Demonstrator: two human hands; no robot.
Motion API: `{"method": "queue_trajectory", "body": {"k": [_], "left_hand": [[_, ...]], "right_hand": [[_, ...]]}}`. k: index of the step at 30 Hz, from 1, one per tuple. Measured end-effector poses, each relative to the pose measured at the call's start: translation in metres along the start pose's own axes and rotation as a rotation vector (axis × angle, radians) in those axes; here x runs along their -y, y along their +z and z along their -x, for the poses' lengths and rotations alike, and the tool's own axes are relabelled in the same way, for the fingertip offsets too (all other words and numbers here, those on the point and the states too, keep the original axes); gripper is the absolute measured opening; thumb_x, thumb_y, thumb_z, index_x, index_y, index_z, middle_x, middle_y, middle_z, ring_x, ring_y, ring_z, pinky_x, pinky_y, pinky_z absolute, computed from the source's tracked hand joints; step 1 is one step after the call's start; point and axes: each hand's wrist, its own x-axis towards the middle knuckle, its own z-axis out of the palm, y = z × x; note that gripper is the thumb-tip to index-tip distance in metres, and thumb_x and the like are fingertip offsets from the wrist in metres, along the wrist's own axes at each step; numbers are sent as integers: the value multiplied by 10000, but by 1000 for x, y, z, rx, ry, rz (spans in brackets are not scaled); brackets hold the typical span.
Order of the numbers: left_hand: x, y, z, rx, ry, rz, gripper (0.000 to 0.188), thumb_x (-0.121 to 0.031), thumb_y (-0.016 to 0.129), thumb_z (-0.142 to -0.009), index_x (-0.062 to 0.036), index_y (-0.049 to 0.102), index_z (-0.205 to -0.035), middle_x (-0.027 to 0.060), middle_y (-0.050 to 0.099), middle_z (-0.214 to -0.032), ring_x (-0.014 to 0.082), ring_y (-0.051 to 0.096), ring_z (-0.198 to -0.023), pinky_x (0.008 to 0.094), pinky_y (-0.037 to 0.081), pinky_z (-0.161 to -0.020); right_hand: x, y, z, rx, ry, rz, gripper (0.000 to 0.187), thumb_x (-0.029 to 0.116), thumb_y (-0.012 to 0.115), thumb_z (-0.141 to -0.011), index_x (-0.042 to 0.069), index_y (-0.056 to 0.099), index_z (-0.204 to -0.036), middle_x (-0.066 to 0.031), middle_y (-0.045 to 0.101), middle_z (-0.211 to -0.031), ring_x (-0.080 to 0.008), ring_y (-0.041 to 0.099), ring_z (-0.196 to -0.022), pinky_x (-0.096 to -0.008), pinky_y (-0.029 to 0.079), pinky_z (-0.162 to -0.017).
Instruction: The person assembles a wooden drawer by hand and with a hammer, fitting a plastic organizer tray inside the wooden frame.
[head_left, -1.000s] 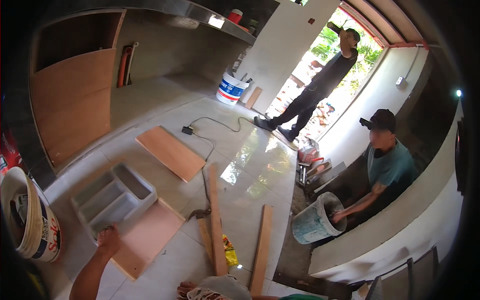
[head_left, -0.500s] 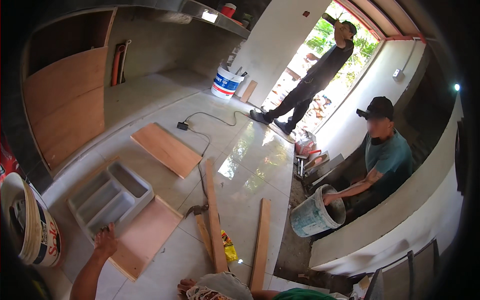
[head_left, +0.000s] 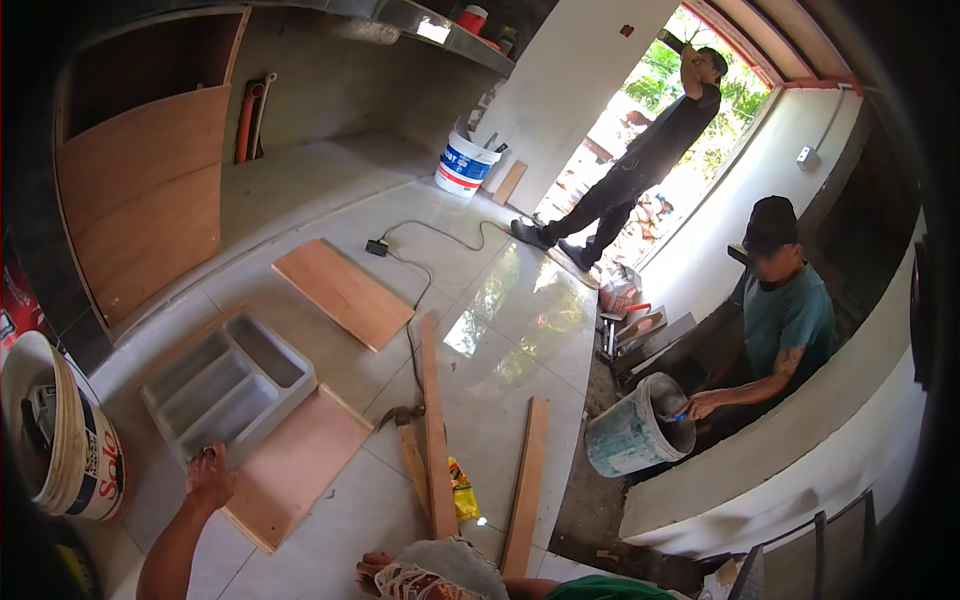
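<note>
My left hand (head_left: 210,476) reaches forward from the lower left. It lies flat with fingers apart at the near corner of a grey plastic compartment tray (head_left: 228,385). The tray rests partly on a pale plywood board (head_left: 300,462) on the tiled floor. My left hand holds nothing. At the bottom edge my right hand (head_left: 372,568) shows only as a few fingers beside a patterned cloth (head_left: 440,570). Its grip is hidden.
Three long wooden strips (head_left: 433,420) and a yellow packet (head_left: 463,490) lie ahead, with another plywood board (head_left: 343,292) and a black cable (head_left: 420,285) beyond. A bucket (head_left: 55,430) stands at left. A seated person (head_left: 785,310) reaches into a grey bucket (head_left: 638,428). Another person (head_left: 640,160) stands in the doorway.
My left hand has stayed by the tray's corner. The seated person's hand has moved to the grey bucket's rim. The standing person has raised an arm to the head.
</note>
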Motion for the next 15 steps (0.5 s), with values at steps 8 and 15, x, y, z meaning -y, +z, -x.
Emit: {"method": "queue_trajectory", "body": {"k": [8, 15], "left_hand": [[12, 20, -8, -92, 92, -223, 636, -305, 612, -849, 37, 340, -1311, 220, 539, -1189, 328, 530, -1125, 428, 362, -1003], [12, 32, -15, -144, 55, -427, 497, -157, 657, -780, 7, 408, -1178, 156, 640, -973, 291, 611, -984, 407, 407, -958]], "right_hand": [[0, -11, -2, -14, 12, 31, 174, 208, 609, -870, 48, 594, -935, -83, 571, -804, -250, 577, -727, -370, 482, -622], [-1, -18, -4, -26, 39, 56, 152, 187, 610, -868, 46, 594, -925, -78, 572, -796, -242, 579, -722, -365, 481, -616]]}}
